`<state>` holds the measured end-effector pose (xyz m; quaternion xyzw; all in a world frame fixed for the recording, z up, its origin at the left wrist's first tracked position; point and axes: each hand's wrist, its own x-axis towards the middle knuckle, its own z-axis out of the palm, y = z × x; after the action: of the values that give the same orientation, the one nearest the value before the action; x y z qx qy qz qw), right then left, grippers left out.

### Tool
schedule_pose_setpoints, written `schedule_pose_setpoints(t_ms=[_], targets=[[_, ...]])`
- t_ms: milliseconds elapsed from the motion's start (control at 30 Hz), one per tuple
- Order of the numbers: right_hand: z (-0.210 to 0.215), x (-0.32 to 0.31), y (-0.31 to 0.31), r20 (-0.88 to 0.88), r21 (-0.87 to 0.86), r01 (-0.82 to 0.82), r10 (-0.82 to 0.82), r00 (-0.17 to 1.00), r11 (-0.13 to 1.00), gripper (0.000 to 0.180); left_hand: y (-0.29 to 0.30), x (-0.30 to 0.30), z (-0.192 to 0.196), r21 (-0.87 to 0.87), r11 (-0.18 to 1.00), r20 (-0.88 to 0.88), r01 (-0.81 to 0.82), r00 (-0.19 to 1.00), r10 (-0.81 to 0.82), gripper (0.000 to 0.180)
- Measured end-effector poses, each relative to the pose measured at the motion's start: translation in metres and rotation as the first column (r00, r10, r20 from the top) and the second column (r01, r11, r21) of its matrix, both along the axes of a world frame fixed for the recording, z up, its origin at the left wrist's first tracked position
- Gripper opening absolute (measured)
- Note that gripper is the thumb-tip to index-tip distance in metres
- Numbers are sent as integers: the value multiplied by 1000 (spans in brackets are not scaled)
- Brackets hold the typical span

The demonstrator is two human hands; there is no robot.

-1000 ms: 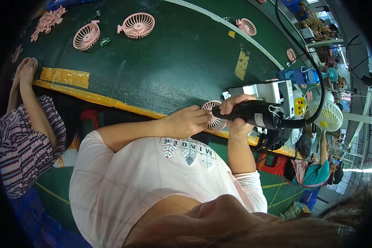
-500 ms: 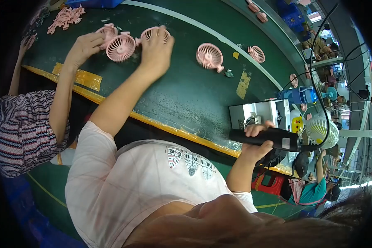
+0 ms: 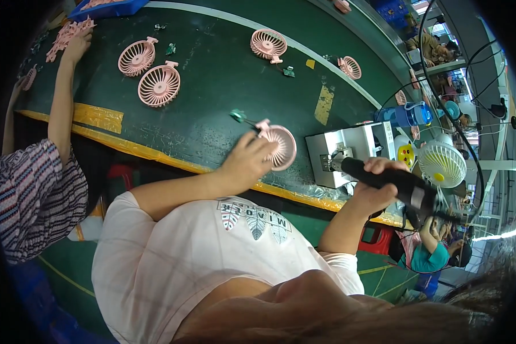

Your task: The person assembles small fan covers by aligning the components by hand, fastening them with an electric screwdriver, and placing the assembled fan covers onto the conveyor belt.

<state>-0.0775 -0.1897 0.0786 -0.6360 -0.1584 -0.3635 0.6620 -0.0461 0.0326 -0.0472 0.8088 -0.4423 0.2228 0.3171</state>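
Your right hand [image 3: 372,183] is wrapped tight around a black electric screwdriver [image 3: 389,179]. The tool's long axis runs from 10 o'clock to 4 o'clock, tip toward a grey metal fixture block [image 3: 349,152] just beside it. Your left hand [image 3: 247,161] rests on the near edge of a pink fan housing [image 3: 279,147], fingers curled over its rim so that it is held against the belt. The housing lies flat, at 9 o'clock from the screwdriver tip and near it, so the left hand is the one on the part. A small green circuit board [image 3: 238,116] trails from the housing at 10 o'clock.

Everything sits on a dark green conveyor belt [image 3: 223,86] with a yellow taped edge. Farther out, two more pink grilles [image 3: 149,71] lie together at 11 o'clock, where a co-worker's hand [image 3: 77,43] reaches. A white desk fan [image 3: 441,163] stands at 3 o'clock, and more work stations lie beyond.
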Motion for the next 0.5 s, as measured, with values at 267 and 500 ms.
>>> schedule_pose_setpoints(t_ms=[267,500], targets=[[-10,2,2,-146,189,-105,134,980,976,56,-6,-9,4,-4,978,-109,209,972,-209,15],[-44,-1,38,-182,123,-103,125,975,987,67,-7,-7,0,-8,974,-166,225,961,-223,14]])
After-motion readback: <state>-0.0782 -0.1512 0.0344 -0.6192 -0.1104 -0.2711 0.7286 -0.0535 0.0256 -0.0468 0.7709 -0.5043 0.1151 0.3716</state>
